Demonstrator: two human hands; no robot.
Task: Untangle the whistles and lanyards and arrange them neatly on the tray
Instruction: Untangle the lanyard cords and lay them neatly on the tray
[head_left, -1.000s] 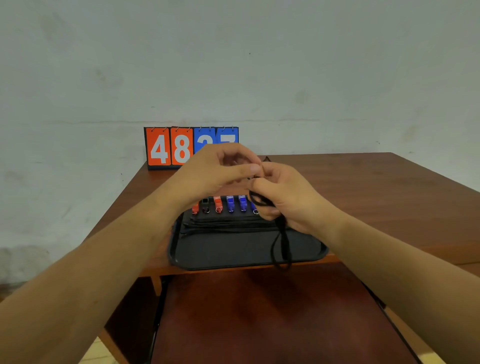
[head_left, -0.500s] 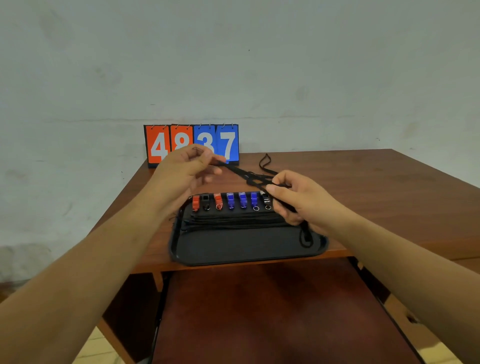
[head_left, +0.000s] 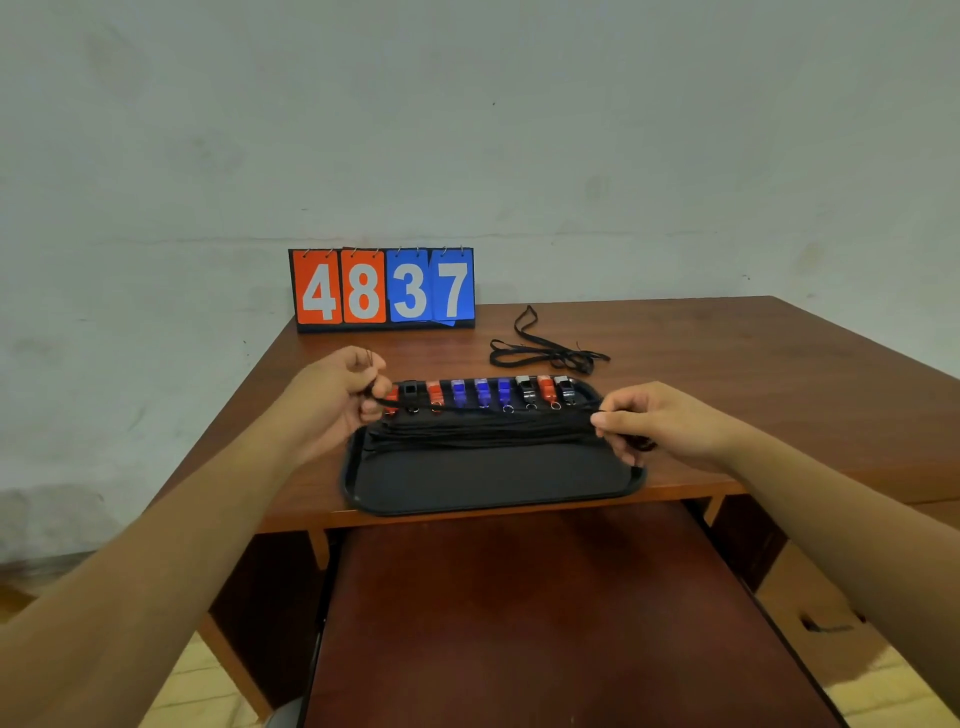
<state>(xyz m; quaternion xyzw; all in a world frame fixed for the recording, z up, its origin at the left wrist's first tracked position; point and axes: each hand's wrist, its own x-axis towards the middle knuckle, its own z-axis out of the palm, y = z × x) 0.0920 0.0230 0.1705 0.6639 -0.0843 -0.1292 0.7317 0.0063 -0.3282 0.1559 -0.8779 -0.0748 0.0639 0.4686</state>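
Observation:
A black tray (head_left: 493, 486) sits at the table's near edge. Along its far side stand several whistles (head_left: 483, 392) in a row, coloured orange, black, blue and silver. Below them lie several black lanyards (head_left: 483, 434) laid straight across the tray. My left hand (head_left: 337, 397) pinches one end of a black lanyard at the tray's left side. My right hand (head_left: 654, 421) pinches the other end at the right side. That lanyard (head_left: 467, 409) runs stretched between my hands, just over the whistles' rings. Another loose black lanyard (head_left: 545, 353) lies tangled on the table behind the tray.
A flip scoreboard (head_left: 384, 288) reading 4837 stands at the table's back edge against the wall. The brown wooden table (head_left: 753, 374) extends to the right. A dark red seat (head_left: 519, 613) is under the table's near edge.
My hands have moved apart and down, from together above the tray to its left and right sides. The lanyard between them is now pulled straight over the tray.

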